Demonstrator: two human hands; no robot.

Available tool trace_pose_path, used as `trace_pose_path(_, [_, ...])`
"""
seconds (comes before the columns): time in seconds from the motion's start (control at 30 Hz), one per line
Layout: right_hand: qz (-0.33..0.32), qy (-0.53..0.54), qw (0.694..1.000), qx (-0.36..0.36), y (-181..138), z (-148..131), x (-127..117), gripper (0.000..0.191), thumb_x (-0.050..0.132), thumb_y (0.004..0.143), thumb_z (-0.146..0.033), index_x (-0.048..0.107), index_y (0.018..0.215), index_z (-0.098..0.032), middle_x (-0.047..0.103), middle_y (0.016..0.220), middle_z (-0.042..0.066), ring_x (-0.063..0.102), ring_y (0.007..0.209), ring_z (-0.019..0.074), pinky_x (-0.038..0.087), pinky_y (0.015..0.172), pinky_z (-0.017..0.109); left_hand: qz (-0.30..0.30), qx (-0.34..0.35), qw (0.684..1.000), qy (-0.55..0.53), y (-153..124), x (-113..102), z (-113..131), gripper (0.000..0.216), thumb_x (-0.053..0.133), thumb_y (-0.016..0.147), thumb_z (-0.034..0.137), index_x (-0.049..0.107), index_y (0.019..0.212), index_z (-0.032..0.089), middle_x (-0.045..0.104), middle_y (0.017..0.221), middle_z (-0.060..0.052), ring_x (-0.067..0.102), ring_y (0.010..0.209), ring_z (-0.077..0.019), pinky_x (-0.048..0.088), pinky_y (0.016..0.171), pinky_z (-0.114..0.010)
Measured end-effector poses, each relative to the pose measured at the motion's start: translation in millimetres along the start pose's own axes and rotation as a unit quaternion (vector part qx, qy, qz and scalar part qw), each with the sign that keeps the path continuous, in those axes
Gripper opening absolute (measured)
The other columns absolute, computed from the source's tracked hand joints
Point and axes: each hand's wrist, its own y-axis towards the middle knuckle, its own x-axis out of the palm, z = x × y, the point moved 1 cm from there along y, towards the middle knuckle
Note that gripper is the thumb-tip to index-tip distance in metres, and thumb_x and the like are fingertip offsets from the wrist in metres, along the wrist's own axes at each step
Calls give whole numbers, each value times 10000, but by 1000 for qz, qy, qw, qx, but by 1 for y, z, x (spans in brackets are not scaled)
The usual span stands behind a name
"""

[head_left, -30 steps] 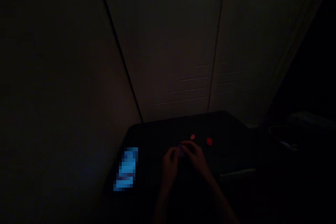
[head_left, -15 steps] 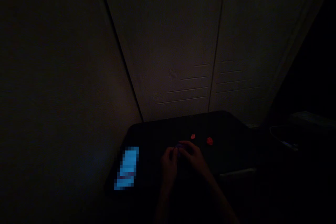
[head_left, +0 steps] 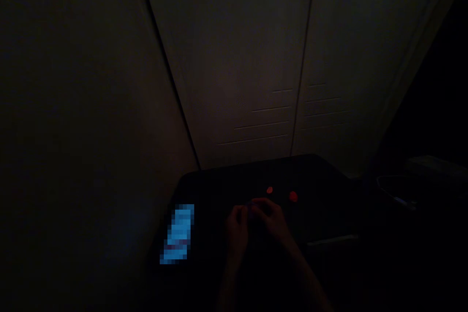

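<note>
In the dim head view, my left hand (head_left: 237,225) and my right hand (head_left: 271,217) meet over the dark table (head_left: 234,183). Between their fingertips is a small purple lump (head_left: 251,208), which both hands pinch; its kind is too dark to make out. Just beyond my right hand lies a small flat red-orange piece (head_left: 269,190). A rounder red lump (head_left: 293,197) rests to the right of that piece. Both lie on the tabletop, apart from my fingers.
A lit, pixelated blue screen (head_left: 179,234) lies at the table's left end. Light panels (head_left: 237,68) with slanting grooves rise behind the table. On the right, a pale cable (head_left: 402,201) runs near a dim box-like shape (head_left: 435,165). Deep shadow covers the lower right.
The picture is slightly darker. My hands stay together around the purple lump, with only small finger movements. The red pieces remain on the table.
</note>
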Motion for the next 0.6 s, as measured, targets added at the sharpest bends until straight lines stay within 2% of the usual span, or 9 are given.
trace_pose_path(0.17, [-8,8,1000,-9,0,0,0,381,779,769,-516,765,983,-201,787,953,84,724,911,286,561,838,392,12,-4,1000,8,-1,-1,0,389,515,909,526,696,874,183,712,809,-67,655,748,-233,476,691,-309])
trace_pose_path(0.4, [-26,-9,999,-22,-1,-1,-1,334,711,852,-464,776,1084,-233,771,1112,79,687,1081,290,519,977,419,3,-1,1000,-27,0,-2,-1,400,508,928,532,688,957,175,722,889,-84,661,819,-230,499,745,-315])
trace_pose_path(0.6, [-51,-41,996,-57,-1,0,-2,273,657,888,-421,803,1039,-247,754,1053,72,690,1007,255,521,946,390,-32,11,999,-25,1,-1,-1,396,540,918,530,707,935,171,735,874,-84,674,806,-226,510,749,-319])
